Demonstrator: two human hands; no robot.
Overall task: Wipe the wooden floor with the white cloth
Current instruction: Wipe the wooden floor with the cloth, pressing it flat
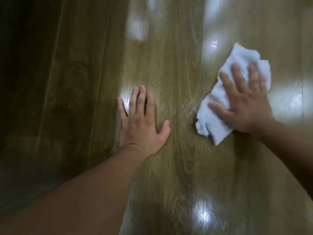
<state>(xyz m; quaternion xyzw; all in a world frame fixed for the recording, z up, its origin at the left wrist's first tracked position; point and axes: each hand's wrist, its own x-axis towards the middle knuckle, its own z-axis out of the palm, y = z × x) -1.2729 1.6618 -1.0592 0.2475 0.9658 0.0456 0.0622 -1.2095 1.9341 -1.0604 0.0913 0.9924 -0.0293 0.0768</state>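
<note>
The wooden floor (177,68) fills the view, its glossy brown planks running away from me with bright light reflections. A crumpled white cloth (218,122) lies flat on the floor at the right. My right hand (245,106) presses down on the cloth with spread, straight fingers, covering its middle. My left hand (142,119) rests palm-down on the bare floor to the left of the cloth, fingers straight and together, thumb out to the right. The frame is blurred by motion.
The left side of the floor (33,82) lies in dark shadow, with plank seams running diagonally. Bright glare patches sit on the boards near the top middle, at the far right and near the bottom.
</note>
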